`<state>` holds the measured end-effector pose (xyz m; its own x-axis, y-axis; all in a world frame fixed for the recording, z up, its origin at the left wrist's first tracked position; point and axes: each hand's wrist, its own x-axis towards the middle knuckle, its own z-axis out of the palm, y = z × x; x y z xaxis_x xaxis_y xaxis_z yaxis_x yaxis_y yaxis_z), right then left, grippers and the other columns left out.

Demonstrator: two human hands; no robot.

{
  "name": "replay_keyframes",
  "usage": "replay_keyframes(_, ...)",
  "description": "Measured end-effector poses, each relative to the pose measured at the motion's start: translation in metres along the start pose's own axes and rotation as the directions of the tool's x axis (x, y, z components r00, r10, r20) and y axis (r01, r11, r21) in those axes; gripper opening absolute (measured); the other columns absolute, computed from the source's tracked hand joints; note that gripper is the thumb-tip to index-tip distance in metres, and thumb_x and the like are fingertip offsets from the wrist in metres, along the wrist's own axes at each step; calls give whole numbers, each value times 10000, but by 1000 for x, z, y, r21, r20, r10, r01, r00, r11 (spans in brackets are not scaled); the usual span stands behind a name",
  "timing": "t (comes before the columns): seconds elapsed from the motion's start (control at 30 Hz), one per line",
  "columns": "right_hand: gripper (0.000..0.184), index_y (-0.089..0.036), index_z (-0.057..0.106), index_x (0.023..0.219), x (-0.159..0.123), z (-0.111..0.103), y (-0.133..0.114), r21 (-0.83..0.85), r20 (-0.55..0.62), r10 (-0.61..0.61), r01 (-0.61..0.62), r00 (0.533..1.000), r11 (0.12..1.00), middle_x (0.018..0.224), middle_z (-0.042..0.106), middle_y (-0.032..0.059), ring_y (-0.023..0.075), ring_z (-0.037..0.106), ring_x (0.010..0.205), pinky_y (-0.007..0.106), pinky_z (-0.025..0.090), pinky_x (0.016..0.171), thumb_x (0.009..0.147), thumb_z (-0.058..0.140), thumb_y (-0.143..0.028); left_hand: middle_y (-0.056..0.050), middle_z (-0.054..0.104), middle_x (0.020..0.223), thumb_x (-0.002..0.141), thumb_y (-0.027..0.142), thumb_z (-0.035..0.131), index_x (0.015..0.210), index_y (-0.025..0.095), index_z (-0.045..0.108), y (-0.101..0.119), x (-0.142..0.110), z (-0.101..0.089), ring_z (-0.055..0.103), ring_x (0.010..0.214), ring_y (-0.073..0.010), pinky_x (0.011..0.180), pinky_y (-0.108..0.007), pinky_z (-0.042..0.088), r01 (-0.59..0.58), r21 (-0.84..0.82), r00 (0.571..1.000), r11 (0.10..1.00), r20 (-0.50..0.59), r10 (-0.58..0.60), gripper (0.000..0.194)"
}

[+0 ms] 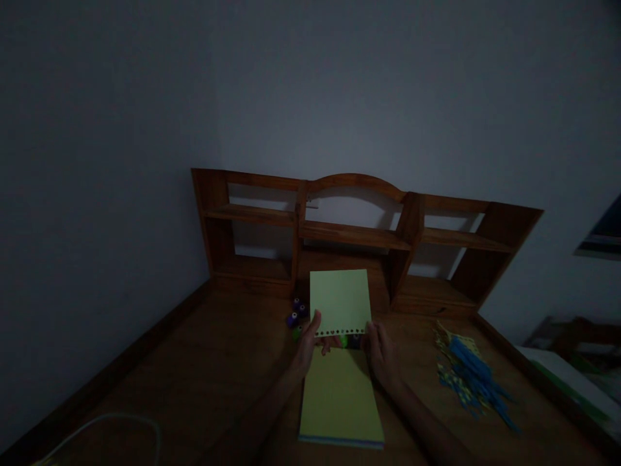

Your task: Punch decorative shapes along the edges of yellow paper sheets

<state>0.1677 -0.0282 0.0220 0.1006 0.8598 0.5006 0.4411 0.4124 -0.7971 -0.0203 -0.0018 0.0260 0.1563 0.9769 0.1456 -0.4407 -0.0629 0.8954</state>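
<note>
Left hand (305,346), lower centre of frame: bare, slim thumb. Right hand (383,356), lower right of centre: bare. Left forearm (264,408) and right forearm (423,414): bare, slender, narrowing to the wrists; dimness hides finer detail.

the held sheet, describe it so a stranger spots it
Find the wooden shelf unit on the desk. Before its arched centre, the left hand and right hand hold up a pale sheet. Unlike the paper stack below, it shows holes along its lower edge.
</note>
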Motion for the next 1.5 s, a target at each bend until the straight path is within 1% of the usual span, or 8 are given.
replay_keyframes(0.23,374,-194,568,1029,12,-1,-1,56,-6,5,-5,1000,998,800,617,22,182,568,693,260,434,626,994,298,-450,-114,658,615,807,659,464,840,70,644,9,11,-12,435,334,-96,358,-229,295,-42,-46,997,998,-65,38,617)
replay_keyframes(0.57,300,-199,587,994,42,16,3,-137,120,-142,158,982,978,861,639,43,200,600,749,270,456,646,969,380,-415,-152,653,596,795,646,492,624,106,650,76,22,-69,482,379,-140,382,-267,357,-158,141,984,977,-61,168,588)
replay_keyframes(0.8,241,-200,605,1087,49,45,-10,-268,428,-312,449,848,852,1082,596,92,241,541,1033,364,413,907,895,546,-334,-101,680,650,802,556,546,768,89,643,120,9,-96,526,435,-142,409,-251,393,-215,275,961,937,-111,253,479)
replay_keyframes(0.97,441,-205,559,1233,47,65,-11,-294,608,-262,519,749,802,1241,519,119,287,434,1185,389,364,979,815,670,-292,-85,681,660,723,585,620,730,103,649,98,0,-120,501,418,-131,428,-252,386,-3,387,977,922,-195,84,483)
replay_keyframes(1.17,266,-191,629,1059,53,84,2,-236,651,-308,570,694,787,1136,569,101,271,464,1136,388,370,964,800,692,-206,-40,587,499,712,628,600,659,107,657,64,-5,-134,500,447,-136,465,-237,354,78,512,970,855,-238,53,527)
replay_keyframes(1.23,260,-186,623,1040,54,87,6,-218,625,-332,567,706,794,1136,575,101,270,462,1144,393,365,969,790,694,-183,-40,577,483,698,642,604,626,112,642,63,-5,-130,514,459,-145,474,-238,355,92,523,966,847,-252,51,537)
replay_keyframes(1.33,285,-193,586,1085,55,86,10,-175,511,-328,470,794,865,1126,589,97,260,507,1095,395,390,935,811,666,-207,-43,568,462,689,699,565,597,117,632,66,-3,-119,515,441,-152,477,-246,360,117,502,966,857,-258,19,593)
replay_keyframes(1.5,298,-203,532,861,57,67,11,108,241,-58,32,969,994,721,603,-8,169,570,638,260,440,582,751,725,-402,-63,566,441,770,743,391,669,84,686,78,-2,-97,506,415,-147,492,-261,396,88,399,995,913,-81,-61,730)
